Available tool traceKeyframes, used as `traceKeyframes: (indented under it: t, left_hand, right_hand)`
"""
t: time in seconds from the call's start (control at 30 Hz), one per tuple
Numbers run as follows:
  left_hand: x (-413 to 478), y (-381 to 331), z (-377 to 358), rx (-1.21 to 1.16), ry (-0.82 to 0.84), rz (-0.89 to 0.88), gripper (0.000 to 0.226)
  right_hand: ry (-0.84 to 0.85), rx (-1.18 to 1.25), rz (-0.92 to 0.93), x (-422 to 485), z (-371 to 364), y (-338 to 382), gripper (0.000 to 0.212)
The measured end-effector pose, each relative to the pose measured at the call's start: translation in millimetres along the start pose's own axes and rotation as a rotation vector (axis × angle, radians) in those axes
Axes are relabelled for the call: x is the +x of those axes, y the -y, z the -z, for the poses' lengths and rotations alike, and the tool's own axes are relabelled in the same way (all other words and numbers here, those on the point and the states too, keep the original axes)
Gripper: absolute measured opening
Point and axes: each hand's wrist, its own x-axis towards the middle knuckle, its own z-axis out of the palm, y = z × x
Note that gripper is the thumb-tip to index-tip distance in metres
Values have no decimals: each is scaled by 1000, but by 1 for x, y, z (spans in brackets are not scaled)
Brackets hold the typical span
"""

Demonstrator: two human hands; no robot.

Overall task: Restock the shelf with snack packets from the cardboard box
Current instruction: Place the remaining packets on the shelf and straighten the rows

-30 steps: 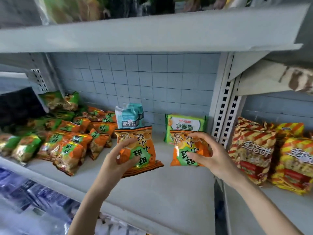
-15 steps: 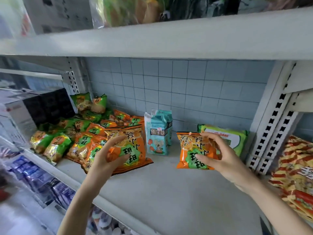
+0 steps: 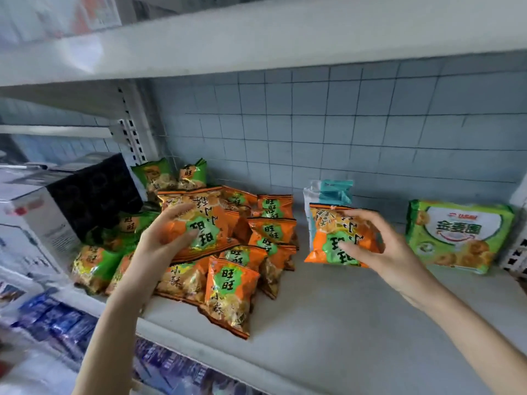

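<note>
Hands [image 3: 162, 238] [image 3: 379, 249] hold orange packets [image 3: 199, 223] [image 3: 333, 238] over grey shelf [image 3: 328, 323], tiled wall [image 3: 342, 132] behind.

Soft, even light, bent by a wide lens
The upper shelf [image 3: 285, 38] washes out pale toward the top left. The foil packets [image 3: 231, 283] show small glints. The lower-left corner is smeared with blur, and straight edges bow near the borders.
</note>
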Motion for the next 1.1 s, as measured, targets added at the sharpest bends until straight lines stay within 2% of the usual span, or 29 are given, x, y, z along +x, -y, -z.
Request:
traceKeyframes:
  t: [0.37,0.57,0.73,1.1]
  left_hand:
    - [-6,41,45,-4,44,56,46]
    - [-24,53,53,-31,2,94,44]
    - [-28,72,55,28,85,114,41]
    - [-18,109,69,71,279,69,42]
  right_hand:
    - [53,-20,-56,-5,-65,3,49]
    - [107,-39,-33,-3,-86,2,49]
    - [168,-80,-27,-4,-111,-3,51]
    - [85,-229,-62,-25,-166,-3,57]
